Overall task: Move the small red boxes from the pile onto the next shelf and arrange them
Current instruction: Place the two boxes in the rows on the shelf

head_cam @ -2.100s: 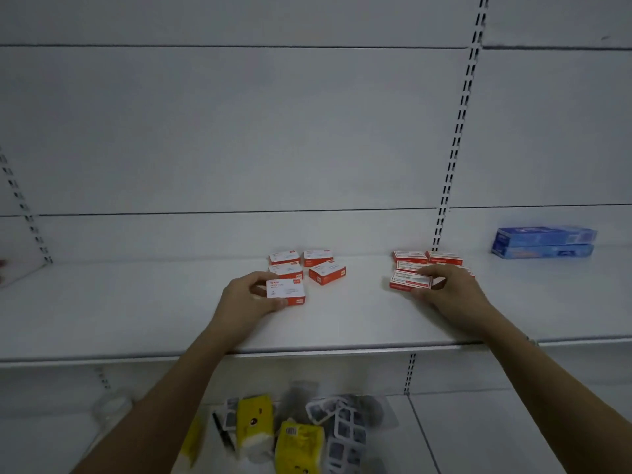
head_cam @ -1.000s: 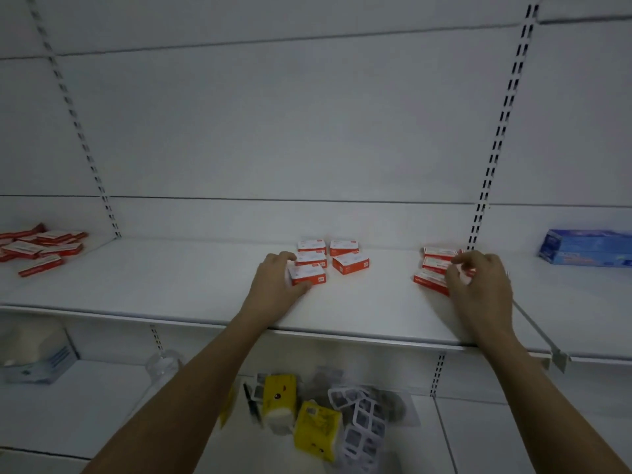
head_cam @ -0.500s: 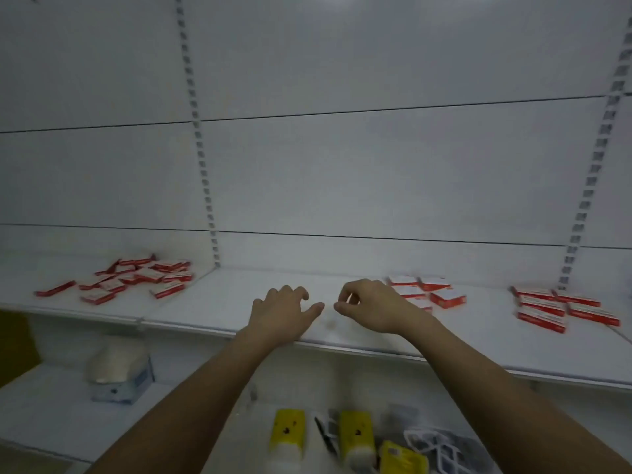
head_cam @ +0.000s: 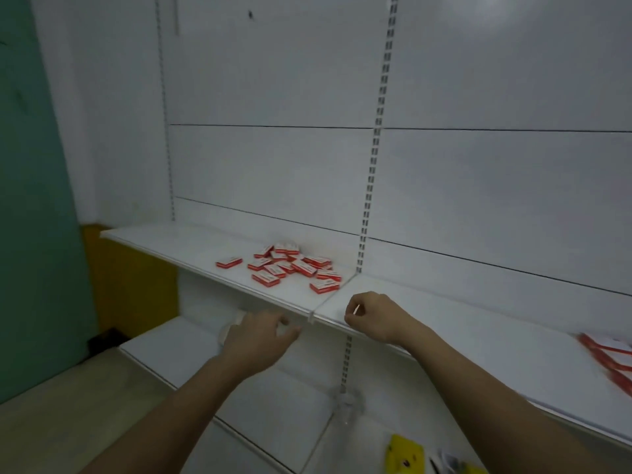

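I see the pile of small red boxes (head_cam: pixel 294 266) lying loose on the left shelf (head_cam: pixel 191 246), near the seam with the next shelf (head_cam: pixel 444 313), where a few more red boxes (head_cam: pixel 612 360) sit blurred at the far right edge. My left hand (head_cam: pixel 260 336) hangs in front of the left shelf's lip with fingers relaxed and spread, holding nothing. My right hand (head_cam: pixel 371 316) sits over the next shelf's front edge, fingers curled in (I see nothing held in them).

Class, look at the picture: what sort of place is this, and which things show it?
Probably a shop being stocked: slotted upright rails carry white display shelves, and many identical small red boxes lie piled there.
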Tool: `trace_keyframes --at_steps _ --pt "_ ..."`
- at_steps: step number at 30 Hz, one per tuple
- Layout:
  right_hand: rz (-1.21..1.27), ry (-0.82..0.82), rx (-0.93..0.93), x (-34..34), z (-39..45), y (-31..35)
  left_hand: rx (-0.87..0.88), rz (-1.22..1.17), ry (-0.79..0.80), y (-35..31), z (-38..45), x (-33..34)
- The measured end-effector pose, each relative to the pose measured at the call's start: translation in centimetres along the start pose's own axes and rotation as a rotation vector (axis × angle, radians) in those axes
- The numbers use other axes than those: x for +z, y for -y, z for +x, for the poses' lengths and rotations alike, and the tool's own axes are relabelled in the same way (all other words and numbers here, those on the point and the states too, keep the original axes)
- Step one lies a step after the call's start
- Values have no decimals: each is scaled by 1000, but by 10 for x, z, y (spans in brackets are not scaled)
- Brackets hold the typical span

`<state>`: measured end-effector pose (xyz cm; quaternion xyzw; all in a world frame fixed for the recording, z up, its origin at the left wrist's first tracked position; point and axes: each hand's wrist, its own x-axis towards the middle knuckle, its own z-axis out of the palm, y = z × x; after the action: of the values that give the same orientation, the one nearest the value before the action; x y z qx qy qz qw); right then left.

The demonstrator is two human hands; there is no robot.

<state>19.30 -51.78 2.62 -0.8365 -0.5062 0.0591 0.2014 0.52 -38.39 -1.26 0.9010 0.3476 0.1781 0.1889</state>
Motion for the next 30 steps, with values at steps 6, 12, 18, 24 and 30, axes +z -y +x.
trace_keyframes --at_steps 6,12,18,24,30 --pt "15 -86 70 30 63 6 -5 -31 -16 52 38 -2" --pt "94 -269 213 57 138 -11 56 -56 -34 86 112 0" --pt "192 -284 260 73 200 -10 67 -114 -57 118 181 -16" --pt "276 -230 182 80 227 0 124 -199 -99 155 235 -21" --pt "359 -181 262 81 234 15 143 -261 -83 173 280 -12"
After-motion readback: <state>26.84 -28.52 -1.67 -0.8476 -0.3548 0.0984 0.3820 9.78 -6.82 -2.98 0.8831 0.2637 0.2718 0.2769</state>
